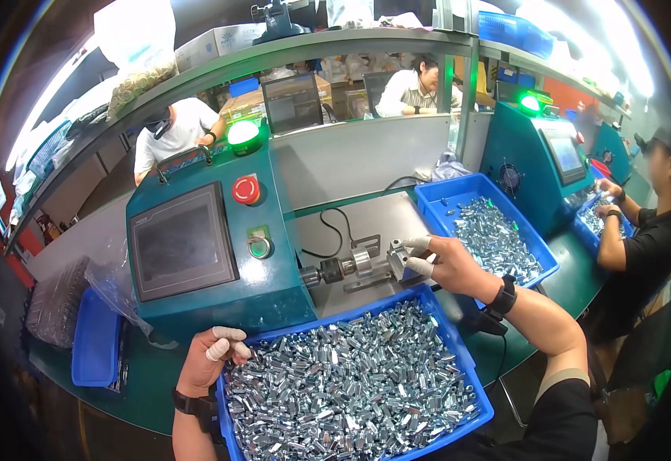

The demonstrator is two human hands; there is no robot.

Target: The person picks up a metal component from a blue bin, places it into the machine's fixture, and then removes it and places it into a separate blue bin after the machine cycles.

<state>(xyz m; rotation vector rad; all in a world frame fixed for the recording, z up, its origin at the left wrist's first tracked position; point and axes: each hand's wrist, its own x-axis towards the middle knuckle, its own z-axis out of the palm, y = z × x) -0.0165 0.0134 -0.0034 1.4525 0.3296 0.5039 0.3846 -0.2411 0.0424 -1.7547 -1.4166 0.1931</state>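
My left hand (211, 359) is at the near-left rim of a blue tray (480, 373) heaped with small shiny metal pieces (351, 376) like long hex nuts. Its fingers, some in white finger cots, are curled together at the pile's edge; whatever they pinch is too small to make out. Beyond the tray, my right hand (458, 265) has its capped thumb and forefinger closed at the right end of a metal holding block (398, 260). Any piece between those fingertips is hidden. Facing the block is the round spindle chuck (334, 270) of a green machine (266, 296).
The machine carries a dark screen (182, 242), a red stop button (246, 190) and a lit green lamp (244, 134). Another blue tray (447, 192) of metal pieces stands to the right. Further right a co-worker (654, 207) sits at a similar machine (535, 161). An overhead shelf (335, 42) spans the bench.
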